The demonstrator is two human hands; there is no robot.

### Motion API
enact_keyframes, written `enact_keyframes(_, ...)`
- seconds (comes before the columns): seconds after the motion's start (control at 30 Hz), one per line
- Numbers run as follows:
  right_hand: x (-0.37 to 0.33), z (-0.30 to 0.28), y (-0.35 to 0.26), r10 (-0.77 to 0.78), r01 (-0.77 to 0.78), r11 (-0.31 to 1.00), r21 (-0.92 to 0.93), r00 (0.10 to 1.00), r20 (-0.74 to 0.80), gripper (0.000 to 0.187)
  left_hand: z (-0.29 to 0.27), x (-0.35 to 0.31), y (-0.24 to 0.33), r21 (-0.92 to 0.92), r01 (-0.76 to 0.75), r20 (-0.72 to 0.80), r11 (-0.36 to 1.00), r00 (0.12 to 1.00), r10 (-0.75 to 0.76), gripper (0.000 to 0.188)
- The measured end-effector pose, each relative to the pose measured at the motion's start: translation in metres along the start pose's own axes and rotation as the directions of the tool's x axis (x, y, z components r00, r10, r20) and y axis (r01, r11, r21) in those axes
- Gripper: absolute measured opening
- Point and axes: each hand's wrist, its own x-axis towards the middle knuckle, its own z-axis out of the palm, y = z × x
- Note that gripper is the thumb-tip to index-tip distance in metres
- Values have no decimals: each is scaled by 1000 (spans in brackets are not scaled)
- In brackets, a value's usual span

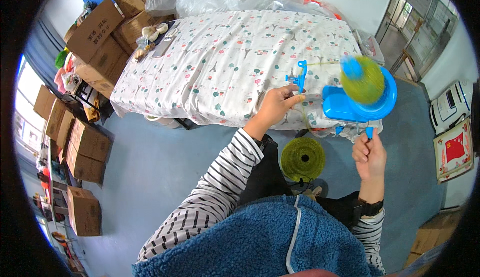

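So it's a bright blue plastic yarn ball winder at the table's near right edge, with a fat olive-yellow yarn ball on top – that part's a tilted blur. A thin strand runs from the ball to the blue yarn guide. The right hand has its fingers curled round the blue crank knob, the winder just beyond it. The left hand is off to the winder's left, thumb and fingertips at the guide's foot – can't tell if they're pinching guide or yarn.
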Motion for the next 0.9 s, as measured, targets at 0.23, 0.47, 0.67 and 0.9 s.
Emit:
enact_keyframes(0.23, 9, 11, 28, 136, -139, 990, 8, 979, 150, 43, 0, 2, -4, 26, -19, -8, 999, 1000, 19, 32)
enact_keyframes(0.47, 16, -7, 59, 245, -239, 968, -73, 965, 90, 38, 3, 3, -9, 9, -8, -30, 1000, 1000, 9, 32)
enact_keyframes(0.67, 19, -40, 69, 254, -253, 960, -123, 967, -6, 38, 2, 2, -9, -4, 16, -29, 1000, 999, -16, 31)
enact_keyframes(0.9, 13, -72, 57, 197, -206, 977, -58, 972, -129, 39, 1, 1, -6, 7, -19, -31, 1000, 999, 19, 36)
